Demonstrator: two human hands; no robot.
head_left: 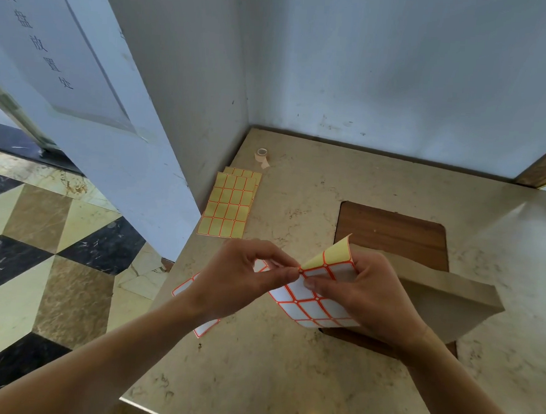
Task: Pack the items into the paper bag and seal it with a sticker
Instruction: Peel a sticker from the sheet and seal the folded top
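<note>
Head cam: both hands pinch sticker sheet (311, 297) over paper bag (445, 300)

The marble counter (286, 383) bears yellow sheets (228, 205), a tape roll (262, 155) (far corner), and a paper bag (451, 301).

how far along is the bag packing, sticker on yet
Packing looks done: the paper bag lies folded on the counter, contents hidden. In hand: the right hand holds a white sticker sheet while the left hand pinches at one label. Left: peel it and seal the bag; no sticker shows on it.
</note>
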